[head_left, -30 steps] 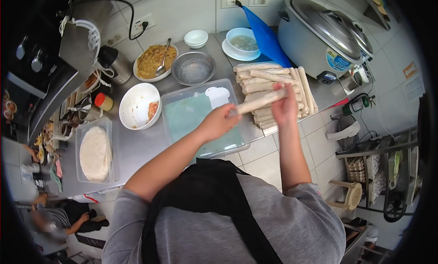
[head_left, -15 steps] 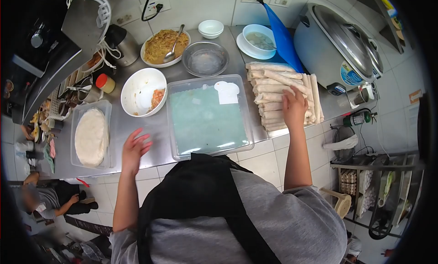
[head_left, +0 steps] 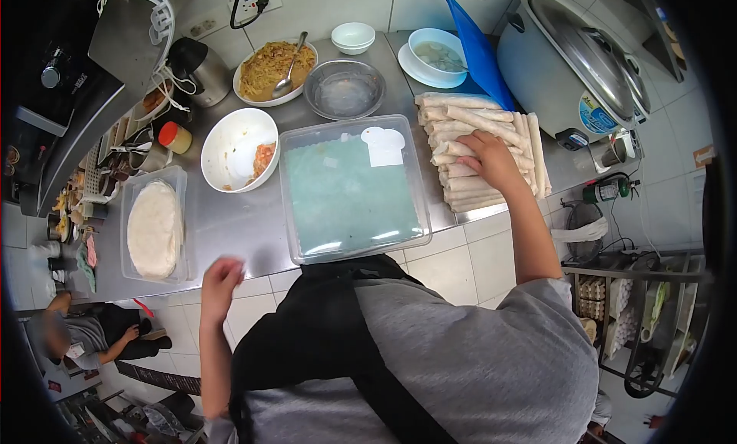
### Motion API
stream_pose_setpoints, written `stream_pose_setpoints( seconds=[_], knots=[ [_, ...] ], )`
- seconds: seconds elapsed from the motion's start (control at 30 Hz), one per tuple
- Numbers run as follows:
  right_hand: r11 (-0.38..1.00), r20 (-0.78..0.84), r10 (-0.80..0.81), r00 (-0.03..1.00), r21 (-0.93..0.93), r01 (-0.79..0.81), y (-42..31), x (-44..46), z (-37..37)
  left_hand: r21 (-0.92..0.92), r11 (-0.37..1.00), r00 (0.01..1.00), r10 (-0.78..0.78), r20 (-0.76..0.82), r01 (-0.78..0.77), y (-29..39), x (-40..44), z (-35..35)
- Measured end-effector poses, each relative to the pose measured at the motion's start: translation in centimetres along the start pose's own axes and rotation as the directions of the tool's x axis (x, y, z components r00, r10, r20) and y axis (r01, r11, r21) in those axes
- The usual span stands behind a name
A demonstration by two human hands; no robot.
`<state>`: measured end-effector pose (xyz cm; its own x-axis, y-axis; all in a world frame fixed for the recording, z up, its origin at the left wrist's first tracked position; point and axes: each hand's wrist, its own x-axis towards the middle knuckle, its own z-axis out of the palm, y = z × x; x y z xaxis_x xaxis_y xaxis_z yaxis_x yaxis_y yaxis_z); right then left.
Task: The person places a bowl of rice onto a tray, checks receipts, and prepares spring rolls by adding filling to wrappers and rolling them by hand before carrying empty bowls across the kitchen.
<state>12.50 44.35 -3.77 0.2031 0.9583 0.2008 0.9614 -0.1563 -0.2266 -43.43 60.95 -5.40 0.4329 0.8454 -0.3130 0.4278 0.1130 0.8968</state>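
Note:
My right hand (head_left: pixel 491 158) is on a stack of pale uncooked spring rolls (head_left: pixel 472 194), its fingers and thumb bent around a roll near the left side of the pile. Part of that roll is hidden under the hand. My left hand (head_left: pixel 221 281) hangs just off the counter's front edge, curled and smeared by motion, with nothing visible in it. Between the hands lies a clear plastic container lid (head_left: pixel 349 202) over a green surface, with a white chef-hat-shaped label (head_left: pixel 382 146). A white bowl (head_left: pixel 223 156) with some orange-red filling sits left of it.
At left, a plastic tub holds white wrappers (head_left: pixel 156 229). Behind stand a noodle-like dish with a spoon (head_left: pixel 269 74), a metal pan (head_left: pixel 344 89), a bowl of liquid (head_left: pixel 436 54) and a large rice cooker (head_left: pixel 549 75). Another person (head_left: pixel 100 333) is at far left.
My right hand has shifted slightly left on the stack and bent its fingers around a roll. My left hand has dropped toward my body from over the counter, its spread fingers curling in.

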Motion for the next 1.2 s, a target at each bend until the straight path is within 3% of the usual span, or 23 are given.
stream_pose_setpoints(
  seconds=[0.07,0.1,0.2,0.27,0.33,0.37,0.43,0.57,0.63,0.7,0.77,0.83,0.9,0.97,1.0,1.07,1.13,1.2],
  knots=[
    [0.999,0.033,-0.038,0.999,0.003,0.038,0.4,0.0,0.1,0.131,0.980,0.975,0.121,0.187,-0.147,5.2,4.0,5.0],
    [0.999,0.033,-0.042,0.999,-0.001,0.042,0.4,-0.2,0.2,0.152,0.960,0.931,0.178,0.318,-0.235,8.2,5.5,8.2],
    [0.994,-0.014,-0.085,0.996,-0.065,0.084,0.3,-0.7,0.5,0.166,0.792,0.741,0.444,0.505,-0.587,13.2,9.2,18.3],
    [0.994,-0.043,-0.076,0.996,-0.082,0.073,0.3,-1.0,1.0,0.176,0.662,0.636,0.559,0.533,-0.729,14.3,11.9,24.9],
    [0.992,-0.072,-0.098,0.993,-0.093,0.091,-0.5,-0.8,0.9,0.110,0.630,0.629,0.713,0.311,-0.769,15.2,13.4,30.2],
    [0.995,-0.090,-0.050,0.995,-0.086,0.042,-1.3,-0.8,0.7,0.116,0.632,0.634,0.714,0.297,-0.766,15.2,14.4,31.9],
    [0.995,-0.126,-0.007,0.992,-0.099,-0.005,-1.8,-0.8,1.1,0.185,0.695,0.696,0.586,0.415,-0.695,15.2,15.8,33.4],
    [0.993,-0.175,-0.008,0.985,-0.116,-0.012,-1.6,-1.1,1.9,0.175,0.645,0.658,0.662,0.360,-0.744,14.5,15.7,30.0],
    [0.994,-0.175,-0.013,0.984,-0.110,-0.006,-1.8,-1.1,1.7,0.181,0.690,0.702,0.622,0.347,-0.701,12.6,14.9,26.0],
    [0.993,-0.150,0.006,0.989,-0.113,-0.023,-1.8,-1.0,1.6,0.184,0.801,0.797,0.484,0.361,-0.569,10.5,13.0,20.9],
    [0.983,-0.109,0.033,0.994,-0.176,-0.052,-2.5,-0.8,1.2,0.244,0.791,0.822,0.499,0.274,-0.561,6.9,11.0,15.4],
    [0.974,-0.114,0.050,0.992,-0.214,-0.074,-3.1,-0.9,1.1,0.264,0.870,0.908,0.385,0.165,-0.417,3.9,8.4,9.4],
    [0.979,-0.186,0.019,0.982,-0.198,-0.056,-5.0,-0.1,0.8,0.174,0.957,0.964,0.249,-0.090,-0.231,1.0,5.9,4.1],
    [0.985,-0.221,-0.028,0.975,-0.170,-0.010,-7.7,2.4,1.6,0.180,0.970,0.949,0.204,-0.240,-0.163,-1.5,4.3,-1.4],
    [0.996,-0.250,-0.075,0.965,-0.069,0.059,-9.1,3.7,2.2,0.181,0.976,0.925,0.174,-0.338,-0.117,-2.2,4.1,-3.6],
    [0.972,-0.275,-0.165,0.947,0.115,0.203,-12.9,6.7,3.7,0.237,0.965,0.916,-0.008,-0.402,0.112,0.6,3.6,-7.0],
    [0.889,-0.246,-0.282,0.928,0.296,0.348,-18.9,9.1,5.7,-0.070,0.968,0.831,0.169,-0.531,-0.241,1.7,5.3,-7.9],
    [0.767,-0.152,-0.509,0.847,0.368,0.526,-26.0,10.1,6.7,0.401,0.820,0.616,0.572,-0.541,-0.409,-0.5,9.9,-9.9]
  ],
)
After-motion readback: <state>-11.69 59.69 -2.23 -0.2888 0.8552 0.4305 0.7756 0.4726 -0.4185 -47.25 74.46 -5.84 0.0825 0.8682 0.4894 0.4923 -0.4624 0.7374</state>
